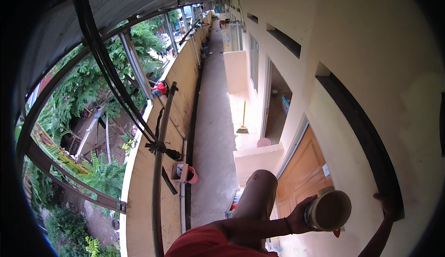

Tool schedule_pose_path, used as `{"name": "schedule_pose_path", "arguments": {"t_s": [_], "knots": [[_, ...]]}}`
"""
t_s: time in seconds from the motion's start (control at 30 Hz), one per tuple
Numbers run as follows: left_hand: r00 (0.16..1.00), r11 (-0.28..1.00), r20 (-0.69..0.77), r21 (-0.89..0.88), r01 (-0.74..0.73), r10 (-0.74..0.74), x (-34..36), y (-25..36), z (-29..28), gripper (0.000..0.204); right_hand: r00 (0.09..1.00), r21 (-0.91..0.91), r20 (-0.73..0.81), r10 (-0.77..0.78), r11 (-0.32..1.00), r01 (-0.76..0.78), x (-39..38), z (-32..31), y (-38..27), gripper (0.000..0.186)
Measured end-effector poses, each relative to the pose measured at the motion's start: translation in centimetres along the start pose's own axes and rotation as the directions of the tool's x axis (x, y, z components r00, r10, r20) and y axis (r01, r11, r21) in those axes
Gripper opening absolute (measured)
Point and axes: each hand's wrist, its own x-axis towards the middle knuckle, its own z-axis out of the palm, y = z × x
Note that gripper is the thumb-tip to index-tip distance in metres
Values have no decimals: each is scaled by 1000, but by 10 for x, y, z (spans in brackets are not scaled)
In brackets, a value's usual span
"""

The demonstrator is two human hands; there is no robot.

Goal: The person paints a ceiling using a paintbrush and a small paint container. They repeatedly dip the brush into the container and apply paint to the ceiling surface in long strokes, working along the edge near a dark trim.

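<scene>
My left hand (299, 217) is wrapped round the side of a round tub (320, 222). The tub is tilted so its mouth faces up, and its inside is brownish; I cannot tell how full it is. A small red bit (337, 233) shows beside its lower rim. Off to the right, my right hand (388, 203) grips the edge of a long dark wall opening (371, 132) at its lower end. One digit lies on the wall face, while the others are partly lost in the dark slot. My bent knee (262, 183) is raised left of an orange-brown wooden door (303, 164).
Far below runs a grey concrete walkway (211, 118), bordered left by a yellowish parapet (178, 99). A metal pole (162, 164) and hanging black cables (109, 76) stand close on my left. A broom (243, 122), a low pink partition (255, 159) and a pink bucket (192, 176) are below.
</scene>
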Motion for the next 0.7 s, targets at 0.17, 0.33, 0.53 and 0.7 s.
{"name": "schedule_pose_path", "arguments": {"t_s": [0.17,0.33,0.53,0.7], "knots": [[1000,1000,-20,-8,23,-23,2,2,0,53,996,-14,-71,-44,999,43,-1,2,2,104],[997,1000,75,-9,24,-23,8,-1,-5,54,994,-87,-94,-60,995,52,-9,-2,-8,109],[999,999,-35,-13,38,-38,10,-4,-11,61,993,-100,-86,-83,992,75,-14,0,-12,106],[996,998,50,6,70,-70,12,-3,-24,61,986,12,-76,-149,989,150,9,6,13,103]]}}
